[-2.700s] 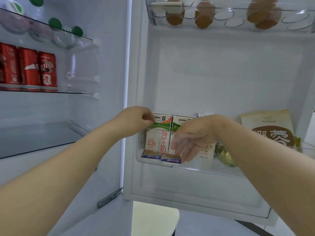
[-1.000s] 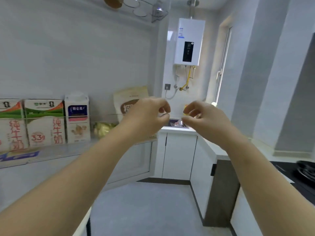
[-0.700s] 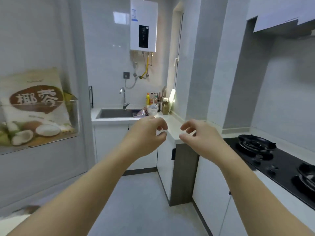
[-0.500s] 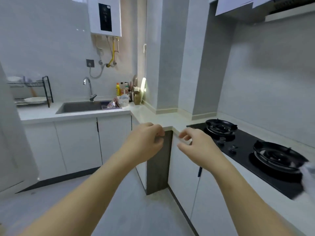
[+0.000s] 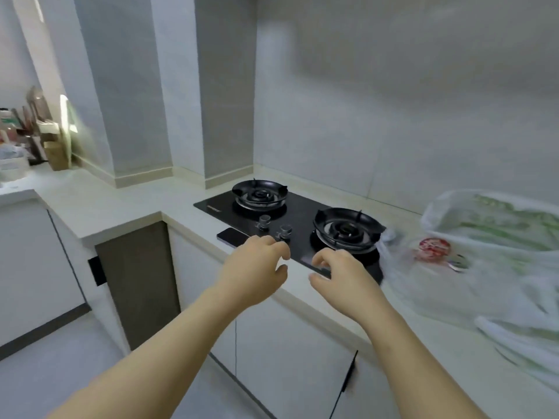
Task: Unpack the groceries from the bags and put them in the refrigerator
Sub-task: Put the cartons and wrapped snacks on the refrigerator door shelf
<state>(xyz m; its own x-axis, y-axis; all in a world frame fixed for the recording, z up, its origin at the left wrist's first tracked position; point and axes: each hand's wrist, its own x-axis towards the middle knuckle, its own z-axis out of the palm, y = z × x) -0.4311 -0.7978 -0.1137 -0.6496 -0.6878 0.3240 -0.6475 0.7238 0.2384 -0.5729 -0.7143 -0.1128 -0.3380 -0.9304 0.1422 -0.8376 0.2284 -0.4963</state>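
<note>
Both hands hang in the air in front of the person, side by side and apart. The left hand [image 5: 254,275] holds nothing, its fingers loosely curled; the right hand [image 5: 343,281] is likewise empty and loosely curled. That pose matches half a second ago, but the view has swung to the right. The sink, tap and wall heater that lay to the left of the left hand are now out of view, and only a blurred cluster of utensils [image 5: 45,137] shows far off on that side.

Just beyond the fingertips of both hands lies the black gas hob [image 5: 302,213], set in the pale countertop [image 5: 121,207], with its two knobs [image 5: 264,220] just past the left hand's knuckles. A dark phone [image 5: 231,236] lies on the counter edge just left of those knuckles.

The plastic bags [image 5: 484,285], only a white scrap at the frame edge before, now spread over the counter to the right of the right hand, near it but not touched. Inside them are a round red-topped item [image 5: 434,247] and green vegetables [image 5: 508,220], blurred. The refrigerator is not in view.
</note>
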